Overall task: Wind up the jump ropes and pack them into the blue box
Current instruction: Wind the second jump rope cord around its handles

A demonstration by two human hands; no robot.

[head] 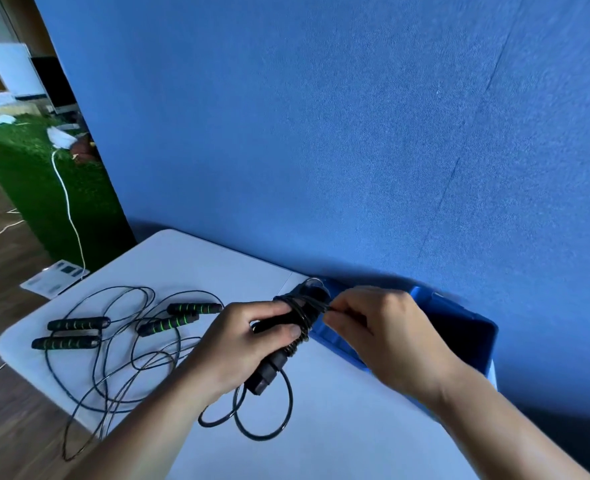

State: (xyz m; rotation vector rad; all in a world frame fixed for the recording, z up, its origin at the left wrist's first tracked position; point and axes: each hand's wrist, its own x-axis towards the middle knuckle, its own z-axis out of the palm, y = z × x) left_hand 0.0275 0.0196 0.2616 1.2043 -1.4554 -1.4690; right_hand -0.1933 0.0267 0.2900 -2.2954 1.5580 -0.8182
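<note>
**A:** Which step am I on, working out from my own edge?

**B:** Winding, and not finished, by my reading. Nearest me, at six o'clock on the white counter point(338, 427), a loose loop of thin black cord point(262, 410) still lies unwound. It trails from the pair of black foam rope handles point(276, 355) in my left hand point(241, 344).

**A:** And the grip there?

**B:** My left grip is closed round both handles, thumb pressed on top, holding them tilted up off the counter. Several turns of cord already bind their upper end. At about two o'clock from it, my right hand point(387, 327) pinches the cord between fingertips and thumb, drawn taut just beside the wraps; the other fingers are curled in.

**A:** What does the next move ask?

**B:** I'd judge another pass round the handles, keeping tension so the turns don't slip, until that near loop is taken up.

**A:** And the rest?

**B:** At nine o'clock two more black jump ropes with green-ringed handles point(131, 327) lie loose and tangled on the counter, untouched. Farthest, at two o'clock behind my right hand, the blue plastic box point(466, 327) sits against the blue wall; what I see of its inside holds no rope.
</note>
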